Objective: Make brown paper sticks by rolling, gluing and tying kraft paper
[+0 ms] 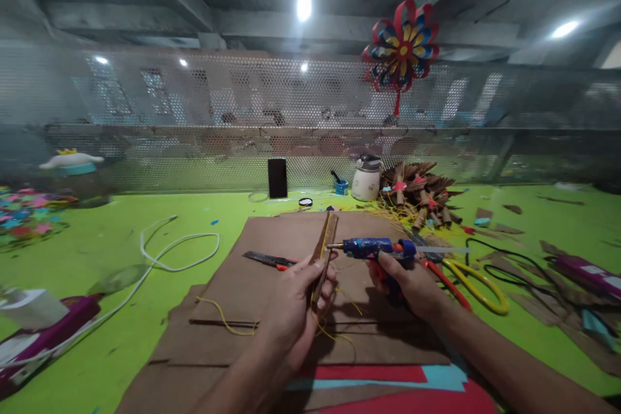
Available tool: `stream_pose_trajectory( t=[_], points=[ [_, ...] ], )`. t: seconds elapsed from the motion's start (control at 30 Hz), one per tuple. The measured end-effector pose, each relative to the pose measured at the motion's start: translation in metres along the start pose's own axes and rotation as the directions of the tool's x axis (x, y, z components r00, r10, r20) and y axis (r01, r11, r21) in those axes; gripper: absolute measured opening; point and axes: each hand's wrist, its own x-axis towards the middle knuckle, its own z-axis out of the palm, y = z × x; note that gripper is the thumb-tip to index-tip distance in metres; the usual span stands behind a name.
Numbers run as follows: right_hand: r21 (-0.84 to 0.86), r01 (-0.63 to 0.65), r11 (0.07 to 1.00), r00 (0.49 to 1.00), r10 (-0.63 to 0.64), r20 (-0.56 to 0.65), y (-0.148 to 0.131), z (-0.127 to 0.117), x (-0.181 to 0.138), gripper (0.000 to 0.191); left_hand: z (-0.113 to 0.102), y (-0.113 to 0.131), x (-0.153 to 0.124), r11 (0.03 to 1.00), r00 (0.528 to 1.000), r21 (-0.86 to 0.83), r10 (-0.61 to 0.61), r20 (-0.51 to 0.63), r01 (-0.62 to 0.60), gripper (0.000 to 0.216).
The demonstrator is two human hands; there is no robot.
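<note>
My left hand (292, 310) is closed around a long narrow brown strip (324, 247) that stands tilted over the cardboard sheet (272, 284); a thin yellow string (228, 322) runs along the strip and trails down. My right hand (410, 281) grips a blue glue gun (371, 248). The gun's nozzle points left and almost touches the strip's edge.
A cutter knife (269, 260) lies on the cardboard. Yellow-handled scissors (473, 278) and black cables lie to the right. A heap of brown paper pieces (418, 193), a white jar (366, 178) and a dark phone (277, 178) stand behind. White cable (167, 252) at left.
</note>
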Motion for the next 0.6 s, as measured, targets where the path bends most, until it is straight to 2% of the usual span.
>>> stream_pose_trajectory(
  t=[0.6],
  points=[
    [-0.042,0.045,0.998,0.988,-0.051,-0.147,-0.0010,-0.0087,0.0100,0.045,0.0055,-0.0005,-0.0032,1.000,1.000,-0.002,-0.015,-0.008,0.015,0.027]
  ],
)
